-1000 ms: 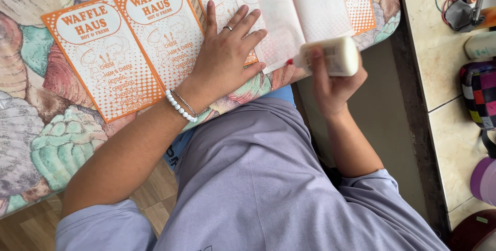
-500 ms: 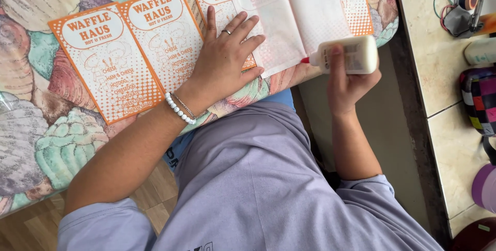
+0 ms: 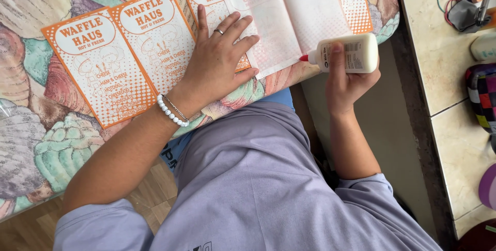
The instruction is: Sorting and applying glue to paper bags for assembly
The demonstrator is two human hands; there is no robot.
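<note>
Glue bottle (image 3: 347, 53), gripped in my right hand (image 3: 347, 78), has tipped sideways, red nozzle pointing left at the sheet (image 3: 289, 18); left hand (image 3: 219, 57) lies flat, open.

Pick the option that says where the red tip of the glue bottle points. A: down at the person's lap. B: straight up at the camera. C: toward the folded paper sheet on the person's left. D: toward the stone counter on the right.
C: the right hand holds the white glue bottle on its side, its red tip at the edge of the folded paper sheet that the left hand presses flat.
</note>
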